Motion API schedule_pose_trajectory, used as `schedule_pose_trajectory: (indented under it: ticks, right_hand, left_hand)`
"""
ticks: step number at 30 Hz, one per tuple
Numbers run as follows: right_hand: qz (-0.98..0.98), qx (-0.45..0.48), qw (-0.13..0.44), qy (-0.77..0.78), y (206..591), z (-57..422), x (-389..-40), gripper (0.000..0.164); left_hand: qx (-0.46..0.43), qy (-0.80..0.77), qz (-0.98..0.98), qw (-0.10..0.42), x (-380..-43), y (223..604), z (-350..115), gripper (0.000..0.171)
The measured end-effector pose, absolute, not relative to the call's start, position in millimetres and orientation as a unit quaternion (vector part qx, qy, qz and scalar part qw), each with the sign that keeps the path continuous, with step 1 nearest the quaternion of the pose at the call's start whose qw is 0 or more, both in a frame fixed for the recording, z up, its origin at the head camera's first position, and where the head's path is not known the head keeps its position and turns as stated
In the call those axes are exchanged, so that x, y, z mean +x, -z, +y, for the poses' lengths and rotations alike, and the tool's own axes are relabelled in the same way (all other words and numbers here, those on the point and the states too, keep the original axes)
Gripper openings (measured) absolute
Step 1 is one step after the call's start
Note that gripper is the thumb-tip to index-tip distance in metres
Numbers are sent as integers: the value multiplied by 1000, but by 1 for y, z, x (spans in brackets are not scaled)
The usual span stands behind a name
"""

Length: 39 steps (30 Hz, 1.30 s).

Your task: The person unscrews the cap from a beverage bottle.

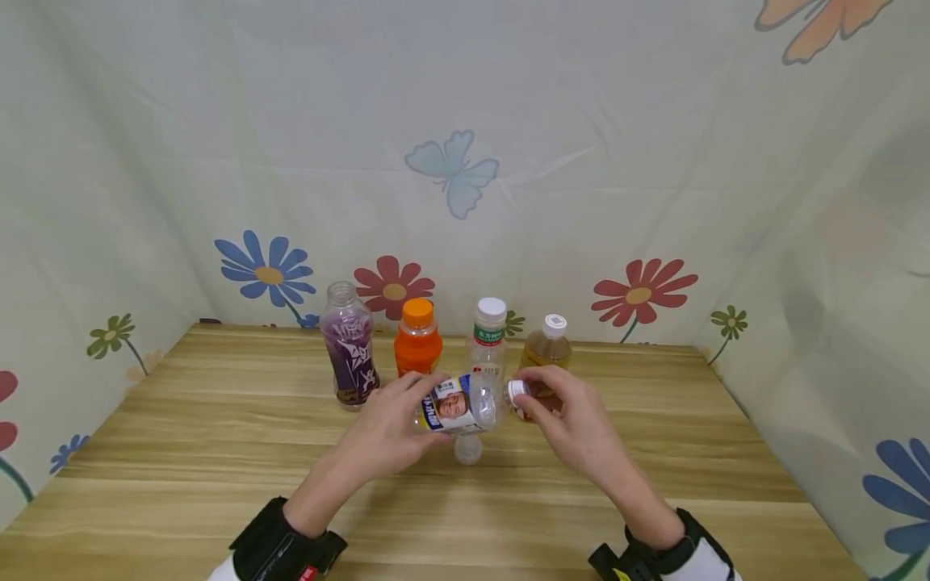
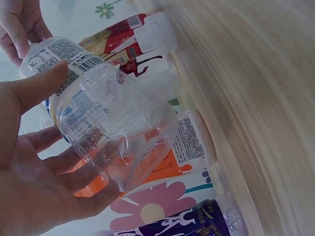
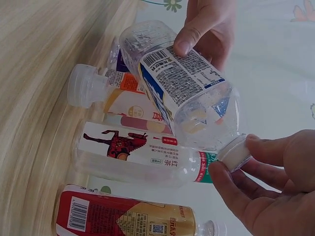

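My left hand [image 1: 395, 420] grips a clear plastic bottle [image 3: 189, 93] with a blue and white label, thumb on one side and fingers around the other. The bottle lies nearly sideways in the air, its neck toward the right. My right hand [image 1: 574, 420] pinches the white cap [image 3: 235, 153] at the bottle's mouth between thumb and fingers. Droplets cling inside the bottle wall [image 2: 113, 132], and no drink shows in it. Below it on the table stands a small translucent round piece [image 1: 468, 449].
Behind the hands stand a purple-labelled bottle [image 1: 349, 347] without a cap, an orange bottle [image 1: 417, 343] with an orange cap, a clear white-capped bottle [image 1: 489, 332] and an amber bottle [image 1: 545, 349]. The wooden table [image 1: 218, 436] ends at a flowered curtain [image 1: 552, 210].
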State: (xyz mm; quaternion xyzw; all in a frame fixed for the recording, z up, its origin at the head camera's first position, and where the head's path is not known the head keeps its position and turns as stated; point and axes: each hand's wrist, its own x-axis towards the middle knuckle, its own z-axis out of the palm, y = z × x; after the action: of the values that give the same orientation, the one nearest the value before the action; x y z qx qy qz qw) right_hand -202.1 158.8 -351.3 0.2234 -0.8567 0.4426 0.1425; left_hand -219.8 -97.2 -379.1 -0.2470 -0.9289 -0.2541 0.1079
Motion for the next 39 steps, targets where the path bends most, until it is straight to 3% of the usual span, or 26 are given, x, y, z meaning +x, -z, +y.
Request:
schedule_pose_trajectory:
  ticks: [21,39]
  right_hand:
    - [-856,234,149,-437,352,159,-201,26]
    - [-889,178,103,-409,351,160,-202,19]
  left_hand:
    - [-249,266,-925,110,-220,379,-98,73]
    - [-253,246,-929,114,-220,380,-96,72]
